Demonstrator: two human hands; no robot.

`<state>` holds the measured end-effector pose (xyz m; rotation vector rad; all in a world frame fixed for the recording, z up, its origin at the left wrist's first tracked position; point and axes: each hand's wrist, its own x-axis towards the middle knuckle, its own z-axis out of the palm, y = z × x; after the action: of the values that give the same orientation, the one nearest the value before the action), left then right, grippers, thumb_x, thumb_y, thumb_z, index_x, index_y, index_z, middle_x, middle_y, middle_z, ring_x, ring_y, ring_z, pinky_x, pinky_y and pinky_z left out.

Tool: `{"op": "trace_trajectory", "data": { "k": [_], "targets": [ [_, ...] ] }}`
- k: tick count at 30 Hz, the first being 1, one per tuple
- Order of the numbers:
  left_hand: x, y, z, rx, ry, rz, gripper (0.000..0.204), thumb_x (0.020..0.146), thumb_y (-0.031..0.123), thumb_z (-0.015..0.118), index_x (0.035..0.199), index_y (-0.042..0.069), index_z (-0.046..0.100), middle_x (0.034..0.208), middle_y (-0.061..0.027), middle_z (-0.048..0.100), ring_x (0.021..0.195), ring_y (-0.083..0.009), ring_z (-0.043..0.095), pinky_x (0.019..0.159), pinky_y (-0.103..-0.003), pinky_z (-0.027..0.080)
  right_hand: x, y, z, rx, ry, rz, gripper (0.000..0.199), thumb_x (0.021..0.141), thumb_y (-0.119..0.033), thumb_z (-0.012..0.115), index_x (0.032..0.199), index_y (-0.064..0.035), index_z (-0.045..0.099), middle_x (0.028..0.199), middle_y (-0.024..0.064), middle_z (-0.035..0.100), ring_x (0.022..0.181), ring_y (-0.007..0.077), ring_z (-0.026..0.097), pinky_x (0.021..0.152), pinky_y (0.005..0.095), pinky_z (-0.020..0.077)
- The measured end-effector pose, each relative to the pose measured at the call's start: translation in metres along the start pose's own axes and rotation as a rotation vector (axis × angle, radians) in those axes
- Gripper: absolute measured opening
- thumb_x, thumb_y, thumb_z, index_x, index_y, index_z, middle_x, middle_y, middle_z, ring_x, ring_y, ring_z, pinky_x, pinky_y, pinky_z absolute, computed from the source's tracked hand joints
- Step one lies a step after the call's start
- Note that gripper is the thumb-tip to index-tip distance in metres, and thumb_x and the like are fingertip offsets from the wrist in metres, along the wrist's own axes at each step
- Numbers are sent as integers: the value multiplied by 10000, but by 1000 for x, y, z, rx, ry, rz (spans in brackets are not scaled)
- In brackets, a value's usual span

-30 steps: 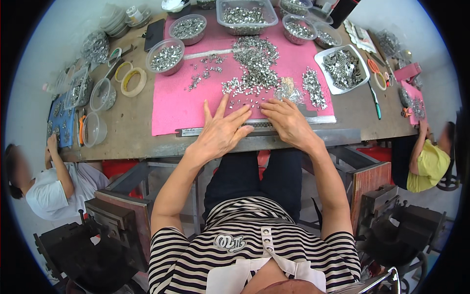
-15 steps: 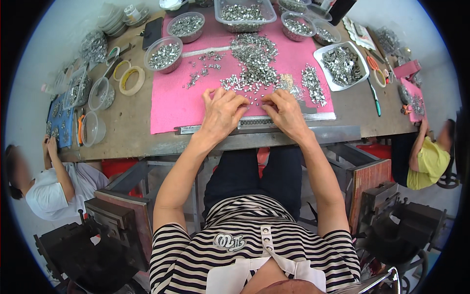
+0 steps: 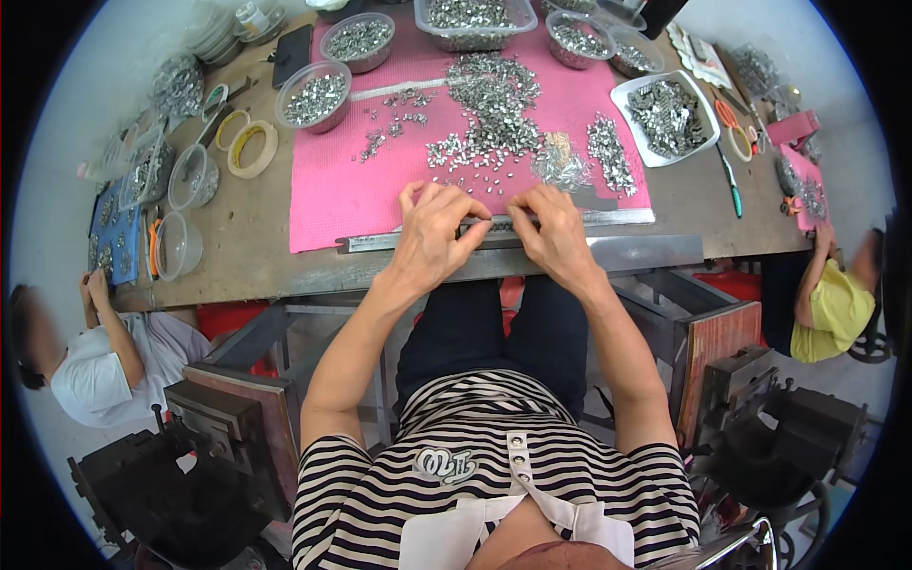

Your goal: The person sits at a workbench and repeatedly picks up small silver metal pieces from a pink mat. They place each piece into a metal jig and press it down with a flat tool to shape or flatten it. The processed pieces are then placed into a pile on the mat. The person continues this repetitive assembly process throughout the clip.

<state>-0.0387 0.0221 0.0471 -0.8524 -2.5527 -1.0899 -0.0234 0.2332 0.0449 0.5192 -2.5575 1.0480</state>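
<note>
My left hand (image 3: 435,236) is at the front edge of the pink mat (image 3: 332,190), thumb and forefinger pinched together over a long metal bar (image 3: 385,243). Opposite it, my right hand (image 3: 553,231) bends its fingers down to the same bar, fingertips close to the left ones. Between the hands a row of small dark links (image 3: 501,227) shows in the bar. Whatever lies in either pinch is too small to make out. Just beyond the fingertips, several loose shiny metal pieces (image 3: 486,180) are scattered, leading to a large pile (image 3: 494,100) of them.
Plastic tubs (image 3: 314,98) of metal pieces line the far side. A white square bowl (image 3: 668,157) of linked pieces sits right, near a green-handled tool (image 3: 731,185). Tape rolls (image 3: 254,152) lie left. Co-workers sit at the far left (image 3: 95,370) and far right (image 3: 831,304).
Both hands have come back toward me, from the loose pieces on the mat to the metal bar. The fingertips have moved down onto the bar and closer together.
</note>
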Motion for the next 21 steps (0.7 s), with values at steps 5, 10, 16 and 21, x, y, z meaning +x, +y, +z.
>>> {"op": "trace_trajectory", "data": {
  "k": [5,10,16,21],
  "targets": [
    [-4,3,13,24,24,20,149,827,168,797,926,86,721,903,-19,678,941,-217,605,1055,-473,326,-16,-8,11,8,108,-34,67,859,-41,740,900,-36,687,855,71,640,822,271,591,773,409,412],
    [-5,2,14,8,18,28,160,827,157,791,944,79,716,896,-30,673,931,-225,604,1049,-463,335,-21,-5,17,-4,138,-71,81,846,-30,756,904,-36,699,873,60,649,841,257,598,787,398,419],
    [-6,-6,9,-102,-37,-13,175,864,141,765,1013,63,716,892,-56,661,883,-237,596,1055,-459,342,-13,-2,7,-15,53,-27,102,876,-45,742,978,-44,746,932,64,700,890,261,633,816,390,443],
    [-6,1,13,-76,-7,-11,167,884,142,751,1029,68,714,910,-54,658,877,-244,592,1089,-494,333,13,13,15,-94,37,-19,82,873,-117,757,924,-56,737,866,69,645,869,273,611,815,408,416]
  ]
}}
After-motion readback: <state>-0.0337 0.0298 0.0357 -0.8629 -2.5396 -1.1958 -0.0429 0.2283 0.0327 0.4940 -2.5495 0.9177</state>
